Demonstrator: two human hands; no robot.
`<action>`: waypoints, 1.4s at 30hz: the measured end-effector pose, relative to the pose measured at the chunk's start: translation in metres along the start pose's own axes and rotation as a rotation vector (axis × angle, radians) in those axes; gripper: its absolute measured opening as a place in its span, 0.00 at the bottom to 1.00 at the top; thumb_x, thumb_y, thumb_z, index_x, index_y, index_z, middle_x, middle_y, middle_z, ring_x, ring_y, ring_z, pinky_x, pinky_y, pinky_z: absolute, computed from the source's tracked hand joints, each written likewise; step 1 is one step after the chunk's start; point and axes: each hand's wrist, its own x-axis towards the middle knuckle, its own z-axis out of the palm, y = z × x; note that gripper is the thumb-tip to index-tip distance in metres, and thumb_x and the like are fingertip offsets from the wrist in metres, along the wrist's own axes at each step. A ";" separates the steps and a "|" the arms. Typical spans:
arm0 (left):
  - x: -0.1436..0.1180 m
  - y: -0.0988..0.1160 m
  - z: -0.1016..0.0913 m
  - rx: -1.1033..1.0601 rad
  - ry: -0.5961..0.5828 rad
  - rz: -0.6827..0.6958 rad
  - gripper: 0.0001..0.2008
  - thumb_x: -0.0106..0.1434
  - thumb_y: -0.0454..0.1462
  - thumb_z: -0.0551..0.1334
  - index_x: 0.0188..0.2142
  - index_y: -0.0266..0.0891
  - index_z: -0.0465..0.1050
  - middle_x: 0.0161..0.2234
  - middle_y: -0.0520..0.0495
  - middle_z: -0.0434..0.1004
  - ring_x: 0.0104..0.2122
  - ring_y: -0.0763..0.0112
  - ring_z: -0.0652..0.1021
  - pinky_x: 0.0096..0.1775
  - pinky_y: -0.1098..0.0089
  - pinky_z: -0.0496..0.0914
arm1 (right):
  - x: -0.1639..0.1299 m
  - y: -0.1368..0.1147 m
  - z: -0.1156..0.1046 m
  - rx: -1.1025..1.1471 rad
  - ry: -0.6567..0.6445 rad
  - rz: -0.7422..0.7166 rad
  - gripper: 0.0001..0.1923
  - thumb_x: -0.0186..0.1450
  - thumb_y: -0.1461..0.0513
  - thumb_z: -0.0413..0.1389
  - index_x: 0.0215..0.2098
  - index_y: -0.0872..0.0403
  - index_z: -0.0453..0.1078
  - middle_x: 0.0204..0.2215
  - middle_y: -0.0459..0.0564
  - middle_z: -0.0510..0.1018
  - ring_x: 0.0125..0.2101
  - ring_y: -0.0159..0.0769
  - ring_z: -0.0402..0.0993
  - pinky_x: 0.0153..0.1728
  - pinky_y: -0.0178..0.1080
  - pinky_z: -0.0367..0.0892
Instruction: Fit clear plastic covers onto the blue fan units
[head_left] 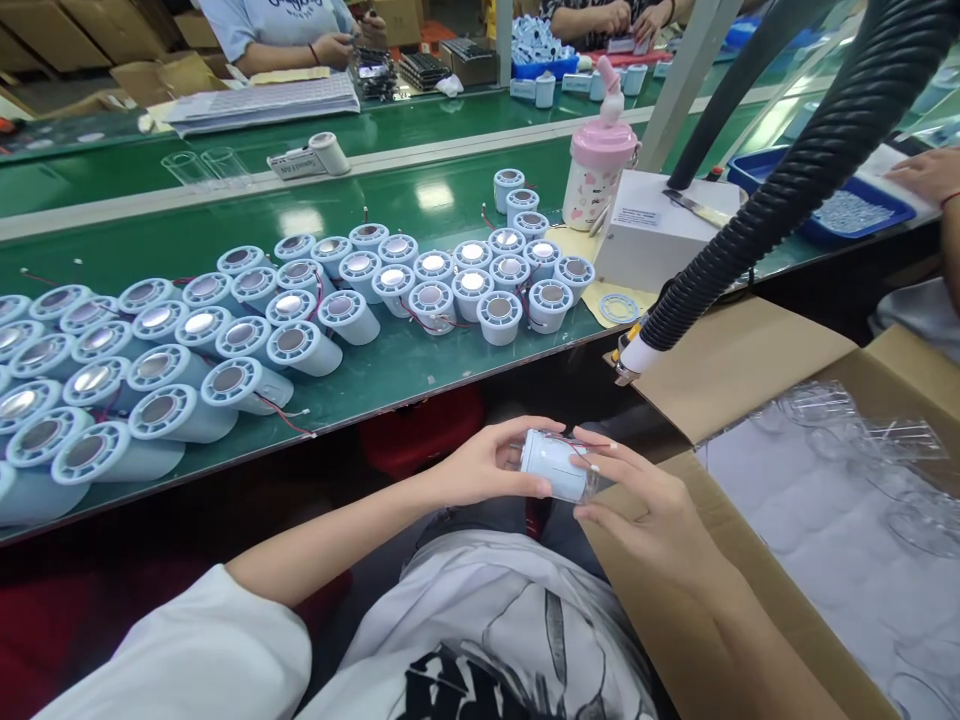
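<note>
Above my lap, between both hands, is a light blue cylindrical housing (556, 468) lying on its side, with thin dark red wires along its top. A clear plastic piece shows at its right end. My left hand (499, 465) grips the left end, thumb along the near side. On the right end, my right hand (637, 490) closes its fingers and thumb around the housing and the clear piece. Many similar light blue housings (300, 345) stand on the green bench (405, 365) in front of me, round silver discs on top and thin wires trailing from some.
An open cardboard box (750, 355) with clear plastic cups (919, 530) is at my right. A black corrugated hose (757, 215) slants down above it. Beyond the housings stand a pink-lidded bottle (600, 165) and a white box-shaped device (649, 235). Co-workers sit across the bench and at far right.
</note>
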 end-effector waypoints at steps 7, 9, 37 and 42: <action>-0.008 0.014 0.002 0.153 -0.071 0.043 0.39 0.51 0.37 0.73 0.61 0.45 0.62 0.59 0.39 0.67 0.53 0.55 0.73 0.52 0.59 0.69 | -0.004 0.000 -0.006 0.132 -0.048 0.115 0.23 0.60 0.61 0.63 0.53 0.47 0.66 0.55 0.52 0.73 0.53 0.46 0.72 0.50 0.45 0.73; -0.010 0.017 0.003 0.196 -0.081 0.084 0.39 0.50 0.37 0.73 0.61 0.46 0.63 0.59 0.39 0.67 0.54 0.54 0.72 0.52 0.59 0.70 | -0.005 -0.001 -0.008 0.199 -0.072 0.186 0.22 0.60 0.60 0.64 0.52 0.46 0.66 0.55 0.52 0.73 0.53 0.47 0.71 0.49 0.46 0.73; -0.014 0.022 0.008 0.270 -0.091 0.147 0.40 0.51 0.35 0.73 0.61 0.45 0.62 0.59 0.39 0.67 0.54 0.57 0.74 0.52 0.61 0.71 | -0.007 -0.012 -0.012 0.340 -0.075 0.274 0.23 0.59 0.61 0.66 0.50 0.42 0.68 0.54 0.46 0.73 0.55 0.45 0.68 0.52 0.44 0.70; -0.016 0.025 0.009 0.328 -0.097 0.210 0.38 0.51 0.36 0.73 0.60 0.46 0.63 0.57 0.40 0.69 0.55 0.59 0.73 0.52 0.64 0.71 | -0.005 -0.015 -0.013 0.468 -0.096 0.354 0.23 0.60 0.61 0.65 0.51 0.41 0.67 0.53 0.45 0.72 0.52 0.40 0.70 0.48 0.39 0.71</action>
